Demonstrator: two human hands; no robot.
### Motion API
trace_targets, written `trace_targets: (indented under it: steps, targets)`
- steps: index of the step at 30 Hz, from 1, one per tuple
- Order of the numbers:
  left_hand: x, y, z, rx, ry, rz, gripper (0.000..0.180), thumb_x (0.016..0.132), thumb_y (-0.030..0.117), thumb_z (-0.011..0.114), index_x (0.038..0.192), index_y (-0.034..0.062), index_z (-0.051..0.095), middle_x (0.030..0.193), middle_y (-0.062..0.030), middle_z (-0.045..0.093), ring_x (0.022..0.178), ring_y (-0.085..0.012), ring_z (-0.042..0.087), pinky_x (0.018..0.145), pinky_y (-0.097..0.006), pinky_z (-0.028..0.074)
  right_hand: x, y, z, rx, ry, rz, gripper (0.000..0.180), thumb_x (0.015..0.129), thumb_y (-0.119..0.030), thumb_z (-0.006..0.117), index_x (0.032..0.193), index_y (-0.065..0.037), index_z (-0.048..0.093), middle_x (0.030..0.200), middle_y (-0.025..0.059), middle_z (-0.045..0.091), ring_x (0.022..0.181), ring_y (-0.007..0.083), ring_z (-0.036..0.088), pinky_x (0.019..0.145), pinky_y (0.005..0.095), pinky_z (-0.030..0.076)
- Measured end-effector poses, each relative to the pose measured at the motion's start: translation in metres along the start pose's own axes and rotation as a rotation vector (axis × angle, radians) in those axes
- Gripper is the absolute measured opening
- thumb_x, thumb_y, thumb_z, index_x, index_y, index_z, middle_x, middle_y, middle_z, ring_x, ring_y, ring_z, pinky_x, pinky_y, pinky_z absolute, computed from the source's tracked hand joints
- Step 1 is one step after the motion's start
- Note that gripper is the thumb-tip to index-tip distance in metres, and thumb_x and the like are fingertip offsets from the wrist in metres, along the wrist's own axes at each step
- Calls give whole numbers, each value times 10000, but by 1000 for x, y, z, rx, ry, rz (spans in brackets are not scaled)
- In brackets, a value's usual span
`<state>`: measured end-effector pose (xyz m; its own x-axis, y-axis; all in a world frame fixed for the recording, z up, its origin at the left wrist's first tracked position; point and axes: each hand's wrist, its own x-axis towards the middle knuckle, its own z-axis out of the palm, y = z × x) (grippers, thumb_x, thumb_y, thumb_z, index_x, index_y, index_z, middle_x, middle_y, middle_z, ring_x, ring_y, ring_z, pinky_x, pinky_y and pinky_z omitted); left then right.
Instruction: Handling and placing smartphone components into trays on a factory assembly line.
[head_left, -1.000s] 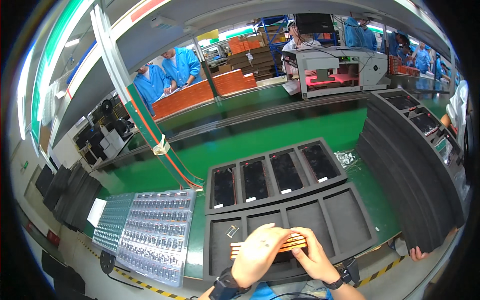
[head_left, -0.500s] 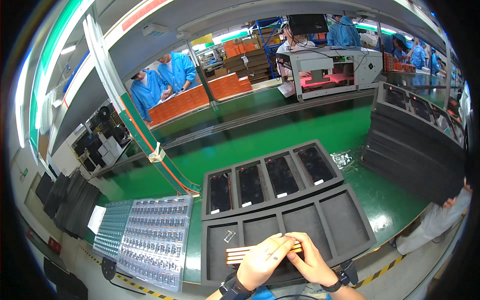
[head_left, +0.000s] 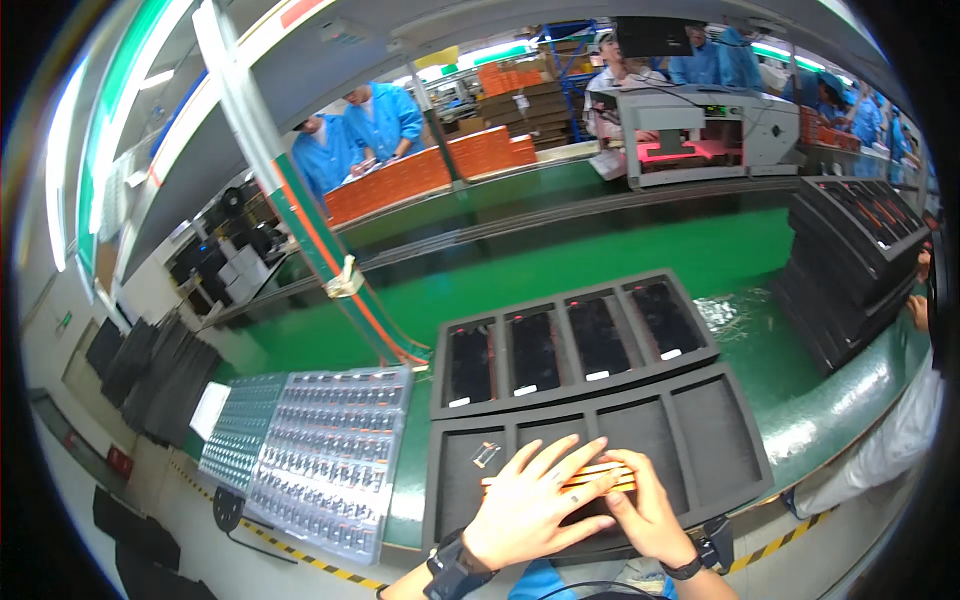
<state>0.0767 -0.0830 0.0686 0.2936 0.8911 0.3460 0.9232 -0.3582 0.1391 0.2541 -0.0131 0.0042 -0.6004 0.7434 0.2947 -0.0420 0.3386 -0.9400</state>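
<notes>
A small stack of thin flat slabs with glowing orange edges (head_left: 612, 481) is held over the front black foam tray (head_left: 712, 425). At its right end my right hand (head_left: 652, 508) is closed, thumb near me and fingers behind. My left hand (head_left: 535, 508) lies across the stack's left part with fingers spread and hides much of it; it wears a ring. In the tray's left compartment, just beyond my left hand, rests a small clear-and-metal rectangular piece (head_left: 486, 455). Behind stands a second foam tray (head_left: 560, 396) with dark phone-like panels, each with a white tab.
Left of the trays lies a clear plastic blister tray (head_left: 330, 450) of small parts beside a green one (head_left: 240, 425). Tall stacked foam trays (head_left: 845, 270) stand at right, near another person's hand (head_left: 918, 312). A post (head_left: 315, 245) rises at the bench's left. Co-workers stand beyond.
The view has shifted, so the bench sits further right. My left hand has opened from closed fingers to spread ones over the stack. My right hand keeps its grip on the stack's end.
</notes>
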Motion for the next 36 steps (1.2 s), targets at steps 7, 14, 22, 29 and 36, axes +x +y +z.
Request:
trace_targets:
  steps: [7,14,22,29,36]
  targets:
    - [-33,-78,-25,-432,328,-534,217,899,173,671,1082,65,718,1107,-112,652,1130,-263,580,977,-376,447,-4,2,1,60,41,7,487,1005,-333,552,1354,-18,423,1239,151,568,1154,232,561,1028,357,408]
    - [-88,-99,8,-33,36,-543,153,820,181,742,962,125,726,945,-68,601,980,-266,571,866,-371,468,-3,-1,5,74,23,11,478,1008,-335,542,1354,-31,416,1230,149,565,1135,231,559,1013,357,416]
    - [-69,-110,42,10,71,-565,298,802,298,774,950,61,670,854,-60,601,869,-230,593,787,-351,482,-2,1,7,69,36,-9,503,1007,-367,538,1354,-27,406,1226,158,563,1136,234,559,1013,358,415]
    - [-72,-113,47,-100,115,-603,234,860,237,740,902,43,617,799,-72,623,752,-211,622,711,-329,508,-2,-2,6,57,24,0,509,1006,-368,536,1352,-20,403,1231,168,561,1130,235,561,1011,357,414]
    - [-45,-50,-19,-292,431,-688,114,866,91,738,883,23,648,746,-51,671,651,-100,629,626,-244,512,-2,5,2,60,18,-6,515,1007,-364,536,1356,-13,394,1248,175,557,1142,241,560,1014,360,414]
